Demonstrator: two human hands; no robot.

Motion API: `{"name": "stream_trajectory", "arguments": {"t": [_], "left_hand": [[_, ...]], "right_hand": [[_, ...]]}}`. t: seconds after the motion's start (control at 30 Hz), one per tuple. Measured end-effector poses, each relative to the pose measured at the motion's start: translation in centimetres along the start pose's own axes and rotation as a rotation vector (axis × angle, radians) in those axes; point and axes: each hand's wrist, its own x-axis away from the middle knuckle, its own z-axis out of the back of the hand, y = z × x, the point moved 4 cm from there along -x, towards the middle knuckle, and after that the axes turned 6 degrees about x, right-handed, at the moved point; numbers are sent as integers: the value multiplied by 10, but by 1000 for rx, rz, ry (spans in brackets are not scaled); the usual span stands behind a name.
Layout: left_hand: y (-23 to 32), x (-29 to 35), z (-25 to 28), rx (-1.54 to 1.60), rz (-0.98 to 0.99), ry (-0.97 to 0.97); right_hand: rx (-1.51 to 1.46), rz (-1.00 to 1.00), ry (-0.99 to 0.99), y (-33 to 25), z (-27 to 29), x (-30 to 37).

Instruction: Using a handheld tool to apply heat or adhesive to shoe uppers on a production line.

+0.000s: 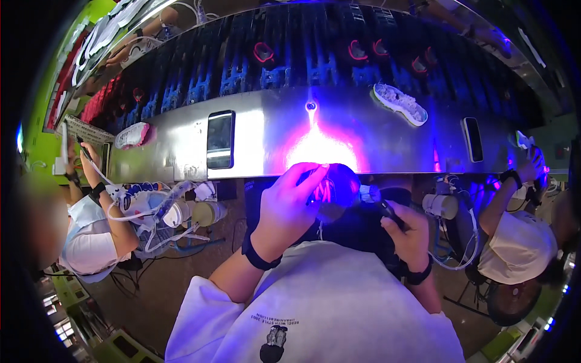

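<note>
My left hand pinches a dark, rounded piece with pinkish-red lines on it, held just off the table's front edge in violet light. What kind of thing it is, the glare does not show. To its right, my right hand is closed round a dark-handled tool. A pale bluish patch shows between the tool and the dark piece; whether it is the tool's tip I cannot tell. Both wrists wear dark bands.
On the metal table lie a phone, a second phone, a white shoe sole and another pale sole. Behind runs a dark slatted conveyor. People sit at both sides, near hoses and pale canisters.
</note>
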Motion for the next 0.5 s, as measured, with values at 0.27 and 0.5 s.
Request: {"name": "stream_trajectory", "arguments": {"t": [0.27,0.5], "left_hand": [[-13,-3,8,163,53,-140],[-14,1,-4,638,133,-265]], "right_hand": [[279,152,-88,-33,20,-24],[-153,-86,-65,-6,5,-18]]}}
